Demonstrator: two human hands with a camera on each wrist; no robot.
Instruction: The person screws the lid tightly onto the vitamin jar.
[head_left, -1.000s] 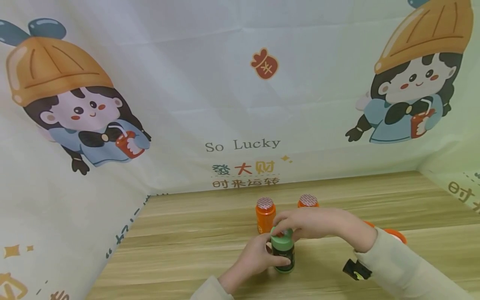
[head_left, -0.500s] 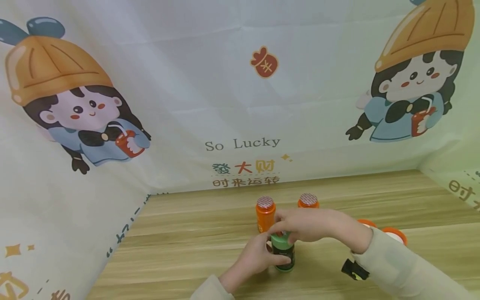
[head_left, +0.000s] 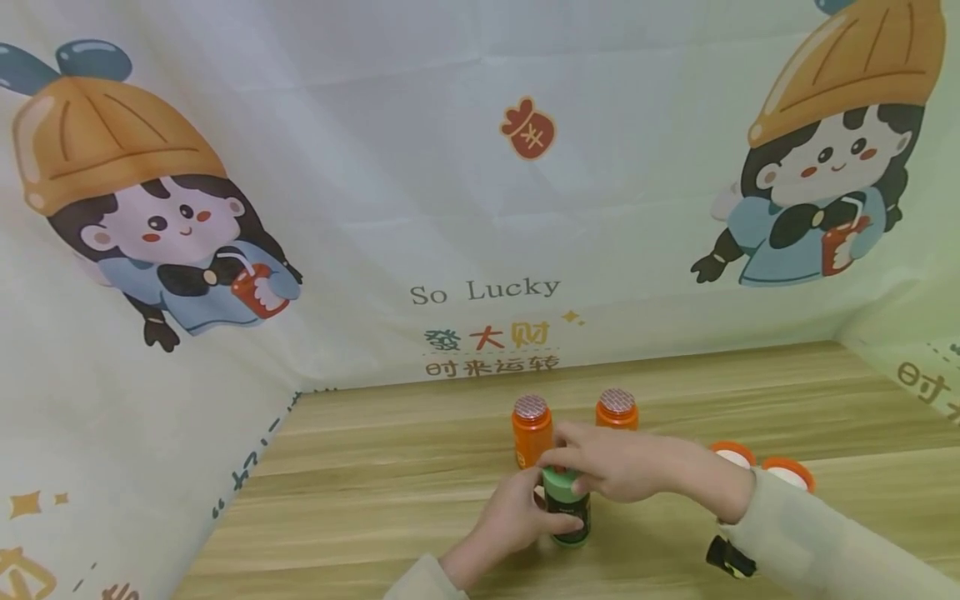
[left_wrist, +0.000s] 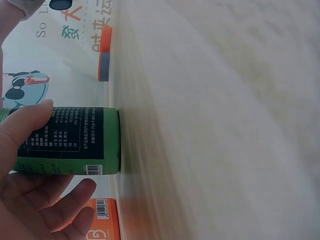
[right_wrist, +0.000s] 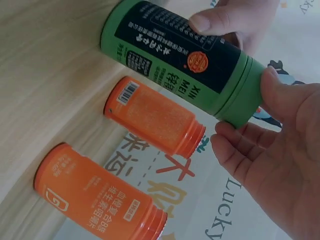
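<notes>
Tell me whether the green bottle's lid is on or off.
On: the lid sits atop the green bottle, the right hand gripping it; tightness cannot be told.

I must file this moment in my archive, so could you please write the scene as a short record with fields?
left hand: holds the green bottle around its label
right hand: fingers and thumb on the green cap
green bottle: upright, cap on
orange bottles: two, standing behind the green one, uncapped, silvery seals on top
orange-rimmed lids: two, to the right, white sides up
surface: wood-patterned table
</notes>
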